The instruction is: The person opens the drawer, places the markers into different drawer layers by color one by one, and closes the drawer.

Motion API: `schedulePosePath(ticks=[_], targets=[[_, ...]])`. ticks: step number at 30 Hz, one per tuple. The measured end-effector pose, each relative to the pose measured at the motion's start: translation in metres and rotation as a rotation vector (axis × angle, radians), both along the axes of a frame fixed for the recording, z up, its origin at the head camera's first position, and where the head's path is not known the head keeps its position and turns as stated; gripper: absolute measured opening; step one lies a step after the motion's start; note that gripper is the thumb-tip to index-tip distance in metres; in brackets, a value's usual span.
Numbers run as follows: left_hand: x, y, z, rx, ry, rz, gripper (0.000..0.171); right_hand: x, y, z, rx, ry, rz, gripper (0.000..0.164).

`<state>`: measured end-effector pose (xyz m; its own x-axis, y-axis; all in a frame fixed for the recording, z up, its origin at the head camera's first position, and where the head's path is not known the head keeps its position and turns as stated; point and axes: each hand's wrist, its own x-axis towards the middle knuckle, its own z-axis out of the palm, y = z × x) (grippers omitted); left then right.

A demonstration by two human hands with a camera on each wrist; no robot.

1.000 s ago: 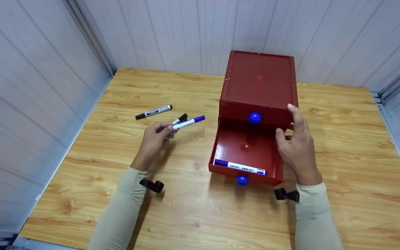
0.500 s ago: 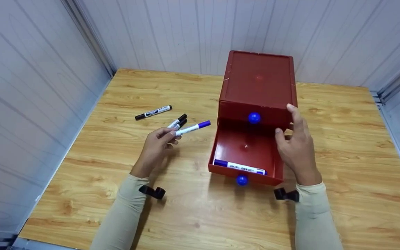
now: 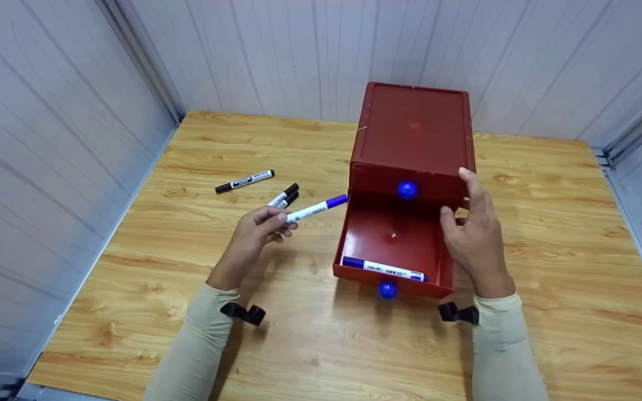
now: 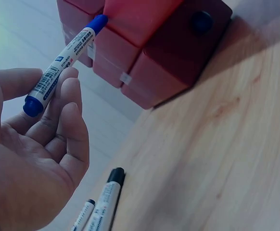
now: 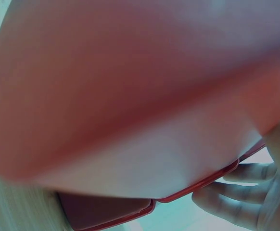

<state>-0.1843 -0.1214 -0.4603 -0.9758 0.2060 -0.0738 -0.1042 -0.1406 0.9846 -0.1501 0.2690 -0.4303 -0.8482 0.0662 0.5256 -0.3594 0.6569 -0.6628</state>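
Observation:
My left hand pinches a white marker with a blue cap between thumb and fingertips, above the table. In the left wrist view the blue-capped end of this marker points toward the red drawer unit. My right hand rests against the front right edge of the drawer unit, index fingertip at the upper corner and thumb at the front. The lower drawer is pulled out, and another blue marker lies inside along its front wall. Right fingers show beside the red plastic.
Two black-capped markers lie side by side just beyond my left hand, partly hidden by it. Farther left lies another black marker. Blue ball knobs stick out from the drawer fronts. Pale panel walls border the wooden table.
My left hand has moved slightly right and toward me with the blue marker, whose cap now reaches the drawer unit's left edge in the head view. The right hand has stayed in place.

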Motion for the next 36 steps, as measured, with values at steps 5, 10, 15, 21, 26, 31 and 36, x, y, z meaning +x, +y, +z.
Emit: schedulePosePath(ticks=[5,10,15,21,26,31,36], targets=[[0.004,0.001,0.008,0.008,0.033,-0.014,0.016,0.0,-0.001,0.0,-0.01,-0.006,0.005,0.069],[0.008,0.007,0.016,-0.019,0.086,-0.054,0.016,0.001,0.0,0.001,-0.008,-0.022,0.002,0.07],[0.013,0.013,0.023,-0.051,0.15,-0.081,0.017,0.001,0.0,0.0,-0.002,-0.029,-0.004,0.07],[0.019,0.022,0.029,-0.079,0.197,-0.059,0.015,0.0,0.0,0.0,0.002,-0.014,-0.002,0.069],[0.024,0.031,0.033,-0.15,0.234,-0.046,0.015,0.0,-0.001,0.001,0.001,-0.008,0.0,0.068],[0.028,0.038,0.033,-0.184,0.258,-0.05,0.015,0.0,-0.001,0.0,0.008,-0.008,-0.005,0.068],[0.03,0.044,0.033,-0.212,0.301,-0.049,0.014,0.0,-0.001,0.0,0.007,-0.01,-0.002,0.068]])
